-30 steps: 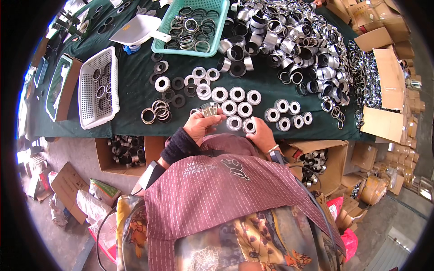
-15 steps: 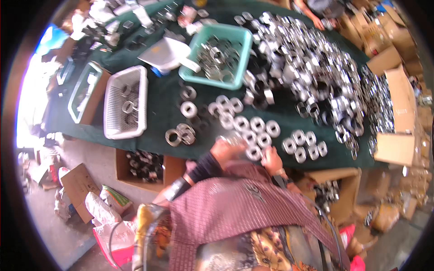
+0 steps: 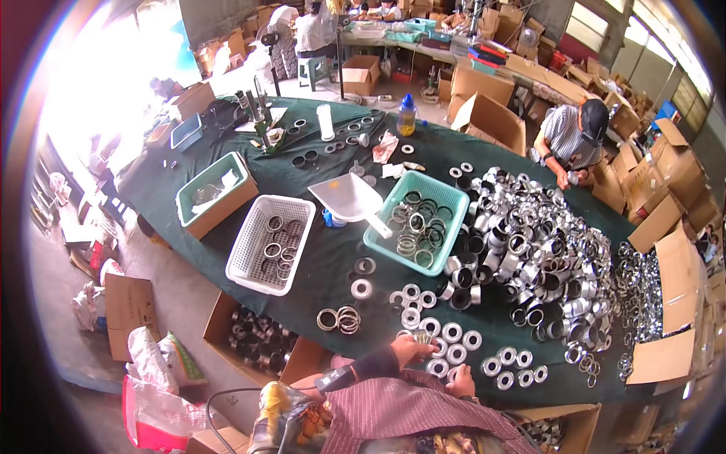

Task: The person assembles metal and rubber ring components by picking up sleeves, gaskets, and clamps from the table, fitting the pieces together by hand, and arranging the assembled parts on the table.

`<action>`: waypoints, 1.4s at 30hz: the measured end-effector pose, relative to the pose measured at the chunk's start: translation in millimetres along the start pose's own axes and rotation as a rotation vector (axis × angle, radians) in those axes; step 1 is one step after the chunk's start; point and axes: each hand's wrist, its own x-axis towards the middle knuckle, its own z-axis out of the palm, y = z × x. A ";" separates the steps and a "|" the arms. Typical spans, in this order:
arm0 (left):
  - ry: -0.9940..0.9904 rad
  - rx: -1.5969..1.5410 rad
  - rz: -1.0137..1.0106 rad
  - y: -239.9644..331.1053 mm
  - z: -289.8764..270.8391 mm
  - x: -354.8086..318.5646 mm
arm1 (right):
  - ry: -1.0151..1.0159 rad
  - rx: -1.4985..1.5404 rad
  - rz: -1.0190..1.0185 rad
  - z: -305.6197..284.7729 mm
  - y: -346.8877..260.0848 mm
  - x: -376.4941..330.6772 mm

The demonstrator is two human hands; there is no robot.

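My left hand [image 3: 411, 350], reaching in with a dark sleeve and a wrist device, is closed around a few thin metal rings [image 3: 423, 338]. Its fingers are over the near-left side of a group of thick silver ring-shaped parts [image 3: 451, 332], laid flat in rows on the dark green cloth. At the group's near edge, my right hand [image 3: 460, 382] has its fingers curled beside one silver ring part [image 3: 454, 374]; whether it grips that part is hidden. Farther right lies a smaller cluster of the same parts [image 3: 507, 356]. Loose thin rings [image 3: 348, 319] lie left of my left hand.
A white basket [image 3: 236, 261] and a green basket [image 3: 459, 194] hold rings. Between them sits a white scoop [image 3: 344, 194]. A big heap of metal collars [image 3: 522, 242] covers the right side. Across the table, another person [image 3: 572, 136] handles a part. Cardboard boxes [image 3: 310, 362] stand below the near edge.
The view has tipped up, bringing the far side of the table and the room into sight. My hands remain at the ring parts, the left one still holding thin rings.
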 end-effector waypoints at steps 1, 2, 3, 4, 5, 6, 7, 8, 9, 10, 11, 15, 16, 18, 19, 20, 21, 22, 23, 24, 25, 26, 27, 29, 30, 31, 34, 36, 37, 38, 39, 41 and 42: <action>-0.021 -0.001 0.005 -3.3 -1.7 -0.1 | -0.039 0.039 0.024 -1.6 0.7 2.3; -0.036 -0.003 0.008 -4.2 -4.3 0.5 | -0.084 0.081 0.045 -10.0 -5.5 1.1; -0.054 -0.006 0.021 0.0 0.5 -1.6 | -0.017 0.133 0.042 -28.0 -20.8 -7.3; -0.062 -0.007 0.031 2.4 1.9 -1.6 | -0.020 0.182 0.030 -26.4 -13.3 -6.7; -0.083 -0.047 -0.007 5.7 4.4 -2.8 | 0.009 0.162 0.007 -26.2 -6.9 -7.2; -0.098 -0.089 -0.047 7.2 5.7 -4.5 | 0.032 0.143 -0.017 -25.2 -1.8 -7.1; -0.080 -0.124 -0.054 9.0 6.6 -7.2 | 0.087 0.109 0.005 -23.4 2.9 -6.4; -0.079 -0.126 -0.051 8.2 2.9 -10.1 | 0.121 0.018 0.113 -26.3 -0.3 -6.3; -0.077 -0.099 -0.034 7.0 -1.1 -12.3 | 0.185 -0.014 0.140 -31.1 1.9 -7.3; -0.074 -0.072 -0.019 5.1 -4.7 -13.8 | 0.248 -0.044 0.166 -36.7 8.3 -7.8; -0.094 -0.061 0.004 2.7 -8.9 -14.3 | 0.364 -0.033 0.191 -36.7 16.3 -5.2; -0.096 -0.073 -0.012 1.8 -14.3 -16.9 | 0.475 -0.077 0.246 -48.0 43.8 0.0; -0.123 -0.045 0.019 2.1 -15.8 -16.3 | 0.502 -0.057 0.227 -47.1 50.9 0.0; -0.150 -0.015 0.047 2.5 -16.3 -17.1 | 0.432 0.020 0.301 -55.2 47.7 2.1; -0.119 -0.034 0.020 3.5 -14.7 -19.3 | 0.346 -0.023 0.369 -59.1 42.1 3.9; -0.090 -0.051 -0.007 4.2 -13.3 -20.7 | 0.261 -0.065 0.436 -65.1 34.0 5.2; -0.093 -0.047 -0.010 4.9 -12.4 -20.8 | 0.329 -0.134 0.436 -76.6 13.2 1.1; -0.118 -0.026 0.015 5.3 -11.5 -20.7 | 0.330 -0.132 0.439 -70.9 10.4 3.4; -0.149 -0.004 0.040 6.6 -8.7 -19.1 | 0.471 -0.022 0.230 -67.5 10.3 7.6; -0.155 0.001 0.038 7.4 -7.6 -15.9 | 0.607 0.085 0.015 -63.8 9.7 9.7; -0.154 0.022 0.032 2.7 -12.9 -13.7 | 0.382 0.601 0.090 -80.8 -23.7 12.3; -0.162 0.046 0.020 -2.5 -17.0 -10.0 | 0.131 1.100 0.178 -110.3 -68.9 9.8; -0.158 0.039 0.020 -12.6 -23.9 -1.9 | 0.078 1.093 -0.003 -128.0 -95.7 4.0; -0.310 0.107 0.220 -25.1 -30.5 15.8 | -0.011 1.161 -0.242 -145.5 -132.2 -5.3; -0.302 0.107 0.221 -27.4 -33.2 16.4 | -0.071 1.238 -0.307 -146.4 -145.1 -7.5; -0.366 0.099 0.169 -25.0 -32.2 16.3 | -0.079 1.149 -0.341 -137.9 -146.0 -4.6; -0.410 0.062 0.094 -19.7 -32.7 11.9 | -0.056 1.107 -0.365 -133.7 -148.1 -2.7; -0.428 0.061 0.076 -18.5 -33.9 11.9 | -0.088 1.208 -0.361 -130.6 -143.2 -1.1; -0.425 0.059 0.075 -14.8 -30.9 7.0 | -0.080 1.133 -0.345 -133.0 -143.6 -2.4; -0.378 -0.091 -0.068 -6.2 -21.9 -1.0 | -0.066 1.060 -0.327 -137.2 -143.8 -4.7; -0.326 -0.240 -0.206 -1.3 -15.6 -6.7 | -0.032 0.952 -0.344 -143.6 -146.9 -5.0; -0.283 -0.205 -0.131 -2.3 -10.7 -10.3 | 0.044 0.840 -0.391 -154.9 -149.9 -5.7; -0.242 -0.170 -0.053 -3.2 -10.4 -11.5 | 0.121 0.723 -0.438 -160.8 -153.1 -6.4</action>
